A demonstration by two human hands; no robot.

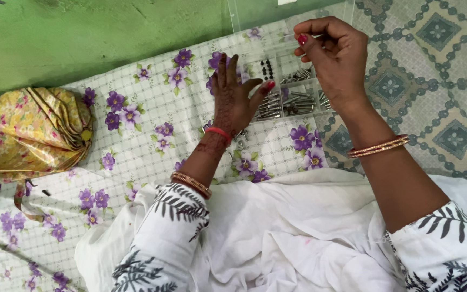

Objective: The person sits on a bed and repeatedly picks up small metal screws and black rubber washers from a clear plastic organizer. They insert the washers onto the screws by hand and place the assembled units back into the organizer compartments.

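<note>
My left hand (234,97) lies flat, fingers spread, on a white sheet with purple flowers (147,135), its thumb beside a clear plastic compartment box (293,94). The box holds several small metal pins in some cells and small black beads (266,69) in another. My right hand (333,54) hovers above the box's far side with fingertips pinched together; whatever is between them is too small to see. Both wrists wear bangles, and the left one also has a red band.
A crumpled yellow flowered cloth bag (33,132) lies at the left on the sheet. A green wall (82,38) runs along the back. Patterned floor tiles (439,65) lie to the right. White cloth (298,232) covers my lap.
</note>
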